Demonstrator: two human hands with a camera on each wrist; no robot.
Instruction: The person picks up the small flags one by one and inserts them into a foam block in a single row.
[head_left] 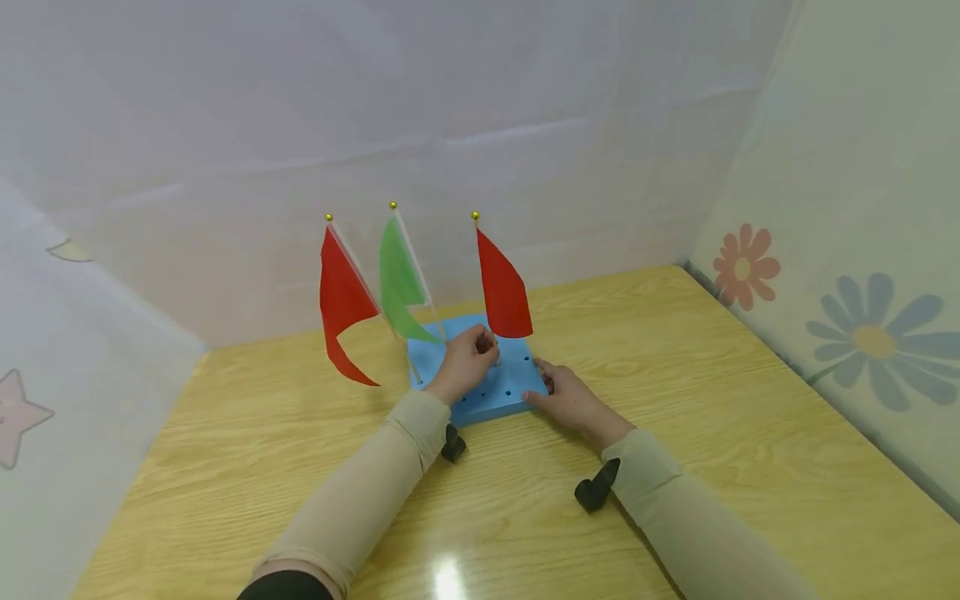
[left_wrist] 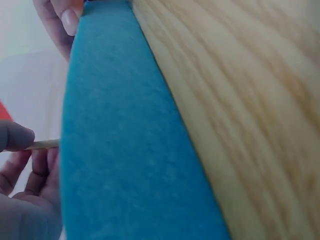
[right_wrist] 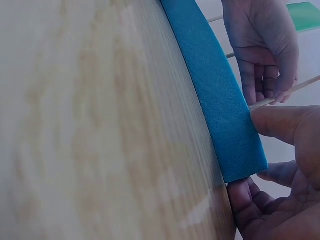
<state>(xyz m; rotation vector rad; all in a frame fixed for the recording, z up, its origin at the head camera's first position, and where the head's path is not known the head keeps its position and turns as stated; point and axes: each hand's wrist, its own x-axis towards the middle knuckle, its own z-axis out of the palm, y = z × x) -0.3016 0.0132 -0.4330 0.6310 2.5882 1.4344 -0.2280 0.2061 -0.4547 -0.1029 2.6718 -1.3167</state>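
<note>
A blue foam board (head_left: pixel 491 410) with small holes in its top lies on the table. My left hand (head_left: pixel 463 367) is over the board, pinching the thin wooden stick (left_wrist: pixel 46 144) of the right-hand red flag (head_left: pixel 506 287) low down, close to the surface. The stick's very tip is hidden in the head view. At the board's right front corner my right hand (head_left: pixel 576 402) grips the edge, thumb on the near side and fingers round the right side. A green flag (head_left: pixel 399 271) and another red flag (head_left: pixel 343 292) stand on the board's left part, both leaning left.
The wooden table (head_left: pixel 300 442) extends around the board on all sides. Behind it hangs a pale cloth wall (head_left: pixel 450 108); flower prints mark the right wall (head_left: pixel 847 208). Black straps sit at both wrists. Each flag stick has a gold ball on top.
</note>
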